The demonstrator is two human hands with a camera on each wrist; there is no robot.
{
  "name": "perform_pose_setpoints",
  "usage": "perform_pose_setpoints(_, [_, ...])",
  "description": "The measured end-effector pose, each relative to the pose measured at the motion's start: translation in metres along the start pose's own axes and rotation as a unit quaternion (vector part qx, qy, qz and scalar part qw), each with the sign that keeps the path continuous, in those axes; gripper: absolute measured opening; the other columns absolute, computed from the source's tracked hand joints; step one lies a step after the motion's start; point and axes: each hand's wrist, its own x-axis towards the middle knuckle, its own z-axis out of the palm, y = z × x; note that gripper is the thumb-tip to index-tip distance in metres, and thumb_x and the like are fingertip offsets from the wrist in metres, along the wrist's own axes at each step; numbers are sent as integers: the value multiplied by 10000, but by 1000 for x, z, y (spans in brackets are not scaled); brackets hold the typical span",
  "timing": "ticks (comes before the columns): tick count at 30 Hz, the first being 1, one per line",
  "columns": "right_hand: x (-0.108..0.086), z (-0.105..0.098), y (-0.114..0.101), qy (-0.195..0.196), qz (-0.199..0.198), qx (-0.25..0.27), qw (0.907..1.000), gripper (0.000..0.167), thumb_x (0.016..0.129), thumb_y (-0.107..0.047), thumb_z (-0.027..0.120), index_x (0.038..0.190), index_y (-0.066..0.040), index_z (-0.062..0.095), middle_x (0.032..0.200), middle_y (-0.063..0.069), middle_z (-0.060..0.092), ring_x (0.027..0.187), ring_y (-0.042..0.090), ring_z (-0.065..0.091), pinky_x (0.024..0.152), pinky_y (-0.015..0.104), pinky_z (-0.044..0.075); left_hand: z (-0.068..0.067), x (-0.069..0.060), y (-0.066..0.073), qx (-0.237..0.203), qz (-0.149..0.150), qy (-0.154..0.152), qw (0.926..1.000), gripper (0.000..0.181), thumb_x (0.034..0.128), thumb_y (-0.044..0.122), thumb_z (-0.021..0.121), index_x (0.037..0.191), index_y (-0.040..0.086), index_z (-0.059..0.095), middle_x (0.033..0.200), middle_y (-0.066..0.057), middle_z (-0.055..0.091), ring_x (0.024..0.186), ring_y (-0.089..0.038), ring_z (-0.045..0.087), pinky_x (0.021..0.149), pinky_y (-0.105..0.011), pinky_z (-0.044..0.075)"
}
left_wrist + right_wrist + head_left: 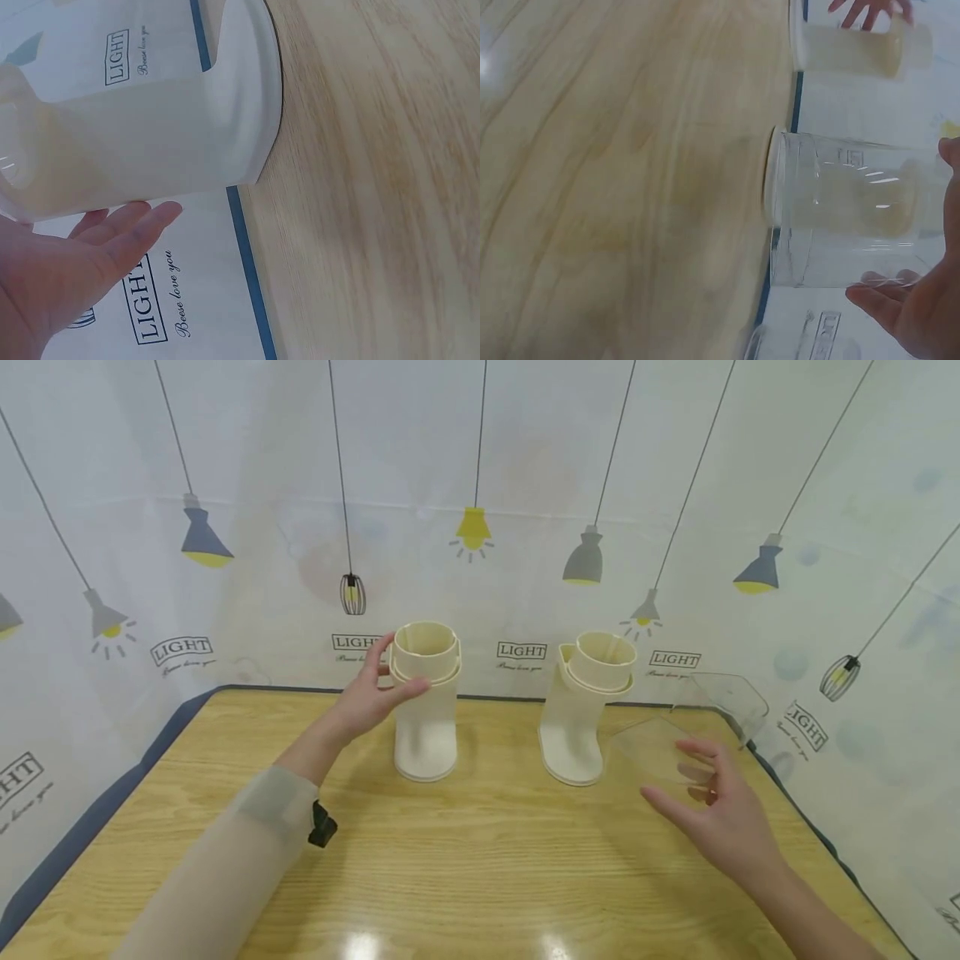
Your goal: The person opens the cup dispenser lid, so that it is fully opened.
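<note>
Two cream-white, boot-shaped stands with round cup-like tops stand upright side by side on the table. At the left stand [426, 731], my left hand [367, 697] holds the top, its thumb across the front and its fingers behind. The left wrist view shows those fingers along the white body [157, 142]. Right of the other stand [573, 727], my right hand [720, 818] grips a clear, see-through container [840, 255] between thumb and fingers. In the right wrist view the second stand shows through the container's wall.
A second clear container [723, 697] stands at the table's back right, partly behind the first. The wooden table [450, 868] ends at a dark blue edge [498, 698], against a pale cloth backdrop [420, 460] printed with lamps.
</note>
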Motion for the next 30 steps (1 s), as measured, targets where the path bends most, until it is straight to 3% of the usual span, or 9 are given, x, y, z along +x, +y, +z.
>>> perform_pose_setpoints(4, [0, -9, 24, -53, 253, -108, 9996, 781, 860, -366, 821, 1456, -101, 393, 1467, 76, 469, 1197, 342, 568, 832, 108, 463, -2, 2, -1, 44, -23, -22, 10000, 1038, 825, 652, 726, 1577, 491, 29, 1496, -189, 355, 1310, -420, 425, 1033, -649, 381])
perform_pose_setpoints(11, [1, -31, 54, 33, 692, -346, 9970, 919, 884, -419, 782, 1526, -47, 240, 1536, 178, 377, 1216, 452, 527, 777, 137, 486, -5, 3, -2, 19, -44, -90, 9999, 1036, 831, 653, 719, 1573, 505, 10, 1531, -190, 313, 1329, -441, 409, 1019, -637, 411])
perform_pose_setpoints(17, [2, -52, 80, 89, 1295, -666, 9893, 1047, 890, -502, 742, 1570, -33, 101, 1550, 338, 275, 1201, 565, 481, 662, 166, 473, -4, 3, -1, -27, -28, -165, 9999, 1022, 830, 652, 721, 1563, 527, 19, 1530, -183, 317, 1310, -429, 446, 976, -603, 464])
perform_pose_setpoints(21, [6, -61, 95, 114, 1638, -668, 9842, 1119, 888, -524, 733, 1588, -28, 15, 1539, 394, 217, 1197, 608, 441, 712, 425, 550, -5, 4, 1, -17, -13, -127, 9999, 1016, 827, 651, 724, 1562, 529, 33, 1526, -178, 321, 1319, -438, 424, 955, -618, 473])
perform_pose_setpoints(24, [8, -66, 103, 80, 1863, -597, 9806, 1157, 886, -541, 726, 1591, -28, -34, 1550, 404, 167, 1229, 630, 397, 790, 621, 506, -5, 4, 1, -53, -13, -140, 9999, 1007, 829, 641, 730, 1555, 542, 40, 1520, -181, 321, 1315, -443, 426, 952, -634, 467])
perform_pose_setpoints(30, [11, -72, 111, 95, 1985, -613, 9781, 1161, 896, -549, 707, 1587, -31, -68, 1568, 398, 123, 1268, 648, 351, 860, 734, 422, -6, 4, -1, -134, -49, -225, 9996, 987, 834, 632, 731, 1540, 565, 44, 1515, -183, 312, 1290, -433, 458, 960, -650, 453])
